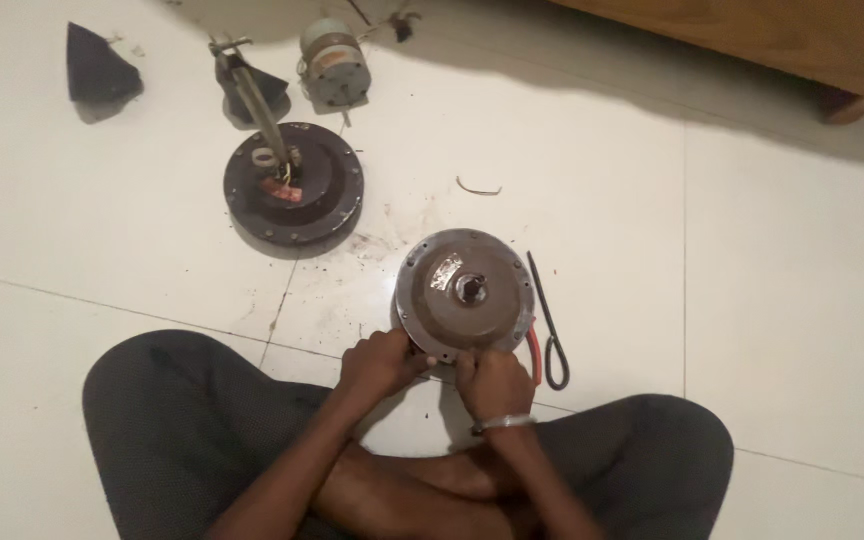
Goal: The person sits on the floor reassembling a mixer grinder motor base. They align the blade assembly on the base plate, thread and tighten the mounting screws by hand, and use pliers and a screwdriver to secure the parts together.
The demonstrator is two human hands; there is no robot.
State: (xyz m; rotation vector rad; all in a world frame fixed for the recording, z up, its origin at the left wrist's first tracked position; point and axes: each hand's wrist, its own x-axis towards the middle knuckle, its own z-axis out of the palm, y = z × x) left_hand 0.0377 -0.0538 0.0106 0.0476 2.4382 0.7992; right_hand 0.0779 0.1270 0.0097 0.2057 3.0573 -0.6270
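Both hands (437, 372), left (380, 362) and right (493, 382), fingers curled on the motor housing's (465, 291) near rim.

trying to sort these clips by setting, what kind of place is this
Probably a home room used for a repair on the floor: a white tiled floor, a wooden furniture edge, and opened round motor housings with a small motor lying about.

there is one view only, from a camera on the person's head, looking steeply down and forward over crossed legs in dark trousers (182, 430) to the glossy white tiled floor (752, 300). it sits close above the two hands at the lower middle. the far edge takes in a brown wooden furniture base (802, 40) at top right.
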